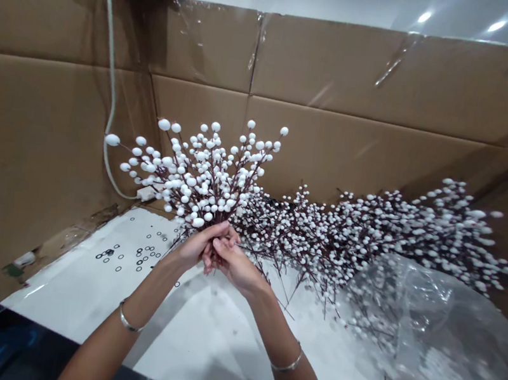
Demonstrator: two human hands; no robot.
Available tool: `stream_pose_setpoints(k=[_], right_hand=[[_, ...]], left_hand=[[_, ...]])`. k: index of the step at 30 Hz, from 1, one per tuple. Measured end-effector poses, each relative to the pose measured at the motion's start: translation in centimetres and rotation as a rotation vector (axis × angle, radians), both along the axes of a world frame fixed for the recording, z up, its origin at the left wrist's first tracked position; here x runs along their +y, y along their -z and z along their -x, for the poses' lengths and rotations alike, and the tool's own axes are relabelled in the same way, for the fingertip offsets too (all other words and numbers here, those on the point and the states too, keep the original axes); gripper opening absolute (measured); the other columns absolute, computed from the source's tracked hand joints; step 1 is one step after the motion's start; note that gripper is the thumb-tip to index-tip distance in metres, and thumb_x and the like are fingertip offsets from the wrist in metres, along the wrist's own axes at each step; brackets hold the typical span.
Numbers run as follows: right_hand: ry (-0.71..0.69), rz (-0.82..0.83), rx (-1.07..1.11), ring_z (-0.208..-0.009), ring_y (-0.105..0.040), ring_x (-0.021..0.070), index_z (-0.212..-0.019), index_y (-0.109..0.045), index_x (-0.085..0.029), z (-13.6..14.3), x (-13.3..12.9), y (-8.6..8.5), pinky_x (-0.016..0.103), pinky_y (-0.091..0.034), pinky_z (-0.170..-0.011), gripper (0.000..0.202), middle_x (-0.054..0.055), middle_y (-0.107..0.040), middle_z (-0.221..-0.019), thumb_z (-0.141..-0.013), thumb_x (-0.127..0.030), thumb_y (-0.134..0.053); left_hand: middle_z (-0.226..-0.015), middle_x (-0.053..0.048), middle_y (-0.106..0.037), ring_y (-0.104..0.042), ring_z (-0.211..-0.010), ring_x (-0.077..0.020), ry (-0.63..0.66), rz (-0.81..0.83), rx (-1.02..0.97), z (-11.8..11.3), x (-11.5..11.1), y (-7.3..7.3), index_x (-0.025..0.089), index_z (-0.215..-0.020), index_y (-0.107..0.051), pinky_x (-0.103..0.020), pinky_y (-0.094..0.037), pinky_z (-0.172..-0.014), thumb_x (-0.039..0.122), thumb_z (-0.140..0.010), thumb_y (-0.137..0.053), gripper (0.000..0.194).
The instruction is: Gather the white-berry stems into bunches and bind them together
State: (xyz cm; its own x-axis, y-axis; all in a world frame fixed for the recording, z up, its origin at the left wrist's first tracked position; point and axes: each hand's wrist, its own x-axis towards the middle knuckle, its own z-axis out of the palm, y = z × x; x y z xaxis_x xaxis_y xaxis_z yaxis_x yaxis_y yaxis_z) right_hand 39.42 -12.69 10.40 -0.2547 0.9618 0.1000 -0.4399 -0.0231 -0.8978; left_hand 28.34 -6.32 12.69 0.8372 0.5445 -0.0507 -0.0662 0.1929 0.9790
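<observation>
The fingers of the left hand (197,246) and right hand (235,264) clench a white-berry bunch (199,172).

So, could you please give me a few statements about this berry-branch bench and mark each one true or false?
1. Both hands, left hand and right hand, grip one bunch of white-berried branches. True.
2. The bunch lies flat on the white table. False: it is held upright above it.
3. A pile of berry branches lies to the right. True.
4. Small black rings sit inside the clear plastic bag. False: they lie loose on the table, at the left.
5. Cardboard walls surround the table. True.
</observation>
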Motion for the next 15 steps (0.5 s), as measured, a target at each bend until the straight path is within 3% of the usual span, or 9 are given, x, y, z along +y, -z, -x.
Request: stream_pose_setpoints(k=[3, 8, 15], right_hand=[[0.048, 0.0, 0.029, -0.053, -0.05, 0.0081, -0.074, -0.051, -0.015, 0.4, 0.2, 0.4, 0.024, -0.044, -0.058, 0.045, -0.003, -0.05, -0.056, -0.074, -0.057, -0.067], [0.088, -0.021, 0.027, -0.049, -0.047, 0.0078, -0.074, -0.051, -0.014, 0.9, 0.5, 1.0, 0.023, -0.039, -0.053, 0.045, -0.002, -0.051, -0.053, -0.074, -0.057, -0.066], [0.122, -0.009, 0.11, -0.043, -0.044, 0.0066, -0.076, -0.048, -0.015, 1.6, 0.4, 0.9, 0.022, -0.037, -0.047, 0.041, -0.005, -0.047, -0.05, -0.076, -0.053, -0.064]], left_hand=[[-0.045, 0.005, -0.049, -0.046, -0.026, -0.0107, -0.024, -0.011, 0.079, -0.1, -0.1, -0.6, 0.017, -0.081, -0.055, -0.018, -0.034, -0.025, 0.061, -0.082, -0.048, 0.045], [-0.034, 0.001, -0.048, -0.047, -0.025, -0.013, -0.167, 0.026, 0.275, -0.4, -0.4, -1.2, 0.015, -0.071, -0.056, -0.018, -0.036, -0.028, 0.057, -0.08, -0.051, 0.043], [-0.039, 0.002, -0.051, -0.049, -0.027, -0.0151, -0.033, 0.058, 0.256, -0.3, -0.3, -1.7, 0.019, -0.085, -0.055, -0.02, -0.038, -0.026, 0.061, -0.083, -0.044, 0.044]])
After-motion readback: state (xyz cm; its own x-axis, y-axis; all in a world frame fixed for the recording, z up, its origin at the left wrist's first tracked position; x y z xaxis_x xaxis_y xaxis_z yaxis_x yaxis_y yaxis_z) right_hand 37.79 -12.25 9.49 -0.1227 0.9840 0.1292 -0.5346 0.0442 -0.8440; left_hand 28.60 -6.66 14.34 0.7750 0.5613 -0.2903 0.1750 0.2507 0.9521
